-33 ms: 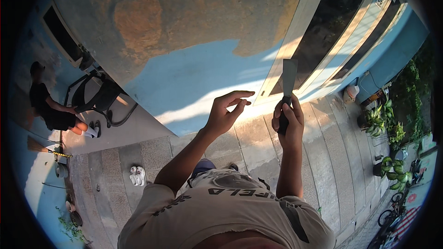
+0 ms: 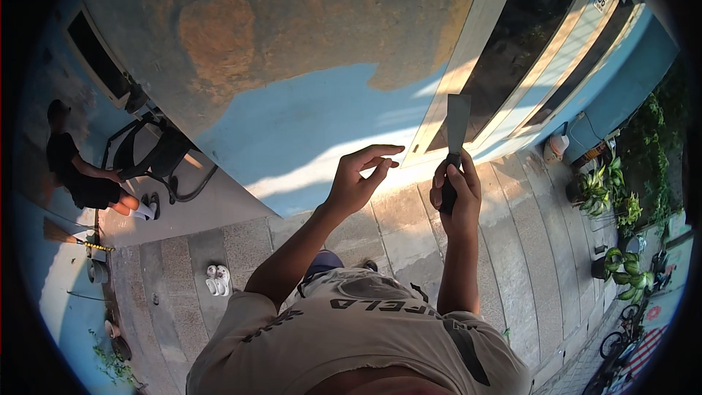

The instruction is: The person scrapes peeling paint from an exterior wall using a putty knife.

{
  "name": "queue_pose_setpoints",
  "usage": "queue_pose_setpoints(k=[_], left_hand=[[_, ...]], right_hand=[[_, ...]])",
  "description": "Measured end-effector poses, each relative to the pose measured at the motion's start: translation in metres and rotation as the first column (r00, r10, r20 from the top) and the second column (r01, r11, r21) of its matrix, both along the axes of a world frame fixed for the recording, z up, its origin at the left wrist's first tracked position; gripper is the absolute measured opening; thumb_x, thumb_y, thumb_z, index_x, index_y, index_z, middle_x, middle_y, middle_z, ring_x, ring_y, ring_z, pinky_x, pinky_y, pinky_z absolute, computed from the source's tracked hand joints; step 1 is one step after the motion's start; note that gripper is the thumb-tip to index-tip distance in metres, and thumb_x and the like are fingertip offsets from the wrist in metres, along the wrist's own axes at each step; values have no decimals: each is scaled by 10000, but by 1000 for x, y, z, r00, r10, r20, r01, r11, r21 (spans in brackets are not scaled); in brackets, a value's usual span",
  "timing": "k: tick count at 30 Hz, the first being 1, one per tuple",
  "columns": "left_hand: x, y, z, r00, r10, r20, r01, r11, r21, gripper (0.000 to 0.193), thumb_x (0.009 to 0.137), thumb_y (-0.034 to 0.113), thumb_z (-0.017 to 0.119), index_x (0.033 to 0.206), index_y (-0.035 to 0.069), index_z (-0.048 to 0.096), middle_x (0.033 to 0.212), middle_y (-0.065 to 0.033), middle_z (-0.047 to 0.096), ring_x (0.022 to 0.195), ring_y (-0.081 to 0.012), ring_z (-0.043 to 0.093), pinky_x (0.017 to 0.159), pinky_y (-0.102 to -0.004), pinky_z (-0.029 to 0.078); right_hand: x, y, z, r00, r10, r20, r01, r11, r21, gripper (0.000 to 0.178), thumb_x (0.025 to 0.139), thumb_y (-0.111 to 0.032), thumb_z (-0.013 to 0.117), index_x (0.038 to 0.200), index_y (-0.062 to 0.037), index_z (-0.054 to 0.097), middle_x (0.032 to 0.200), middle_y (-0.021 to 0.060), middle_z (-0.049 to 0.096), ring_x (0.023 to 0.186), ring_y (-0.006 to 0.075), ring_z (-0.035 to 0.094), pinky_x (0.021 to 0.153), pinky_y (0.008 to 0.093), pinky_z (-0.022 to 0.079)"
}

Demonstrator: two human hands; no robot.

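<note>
In my right hand [image 2: 459, 189] is a putty knife, its dark handle wrapped by my fingers and its flat grey blade [image 2: 458, 118] pointing up and away from me. My left hand [image 2: 363, 175] hovers to the left of it, holding nothing, with fingers half bent and the thumb apart from the fingertips. Beyond both hands rises a light blue wall [image 2: 322, 113]. Across its upper part spreads a large bare brown patch [image 2: 314, 36] with ragged paint edges. Neither my hands nor the blade appear to touch the wall.
A dark glass door [image 2: 528, 36] in a pale frame stands right of the wall. White clogs [image 2: 218, 279] lie on the paved floor [image 2: 175, 278]. At the left a person [image 2: 77, 164] sits near a black chair [image 2: 157, 150]; a broom [image 2: 66, 234] is below. Potted plants [image 2: 603, 183] line the right.
</note>
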State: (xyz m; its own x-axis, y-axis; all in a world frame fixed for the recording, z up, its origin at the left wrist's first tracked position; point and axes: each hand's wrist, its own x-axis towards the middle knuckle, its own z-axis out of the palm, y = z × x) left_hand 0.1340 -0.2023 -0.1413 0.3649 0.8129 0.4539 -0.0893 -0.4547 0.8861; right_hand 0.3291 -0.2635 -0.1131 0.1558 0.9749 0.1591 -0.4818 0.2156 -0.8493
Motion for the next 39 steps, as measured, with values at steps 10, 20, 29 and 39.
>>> queue_pose_setpoints(k=[10,20,29,39], left_hand=[[22,54,16,988,-153,21,154,986,-62,272,997,152,527,1212,6,607,1219,-109,656,1072,-227,658,948,-357,505],[-14,141,28,923,-327,204,346,936,-66,298,1002,179,522,1238,7,582,1205,-121,658,1094,-217,637,966,-386,489],[-61,189,44,878,-437,194,450,893,-24,500,1025,421,412,1298,20,533,1228,-191,637,1184,-264,587,1019,-423,443],[-42,224,81,767,-448,458,547,831,-102,622,1007,523,362,1251,-24,531,1144,-251,647,1060,-334,652,905,-432,539]], right_hand=[[-4,27,0,998,-2,-61,1,1000,-14,387,970,-75,496,1353,-42,449,707,44,520,457,81,432,406,220,344],[-74,102,16,993,104,-47,-103,994,18,415,976,-97,503,1378,-29,425,700,54,510,466,97,453,421,222,371],[-135,162,8,994,98,57,-104,988,112,428,994,-130,480,1404,-35,404,739,89,532,457,102,450,406,224,375],[-131,213,40,972,217,92,-231,956,180,468,997,-178,512,1421,-36,373,646,-10,410,443,43,331,380,201,255]])
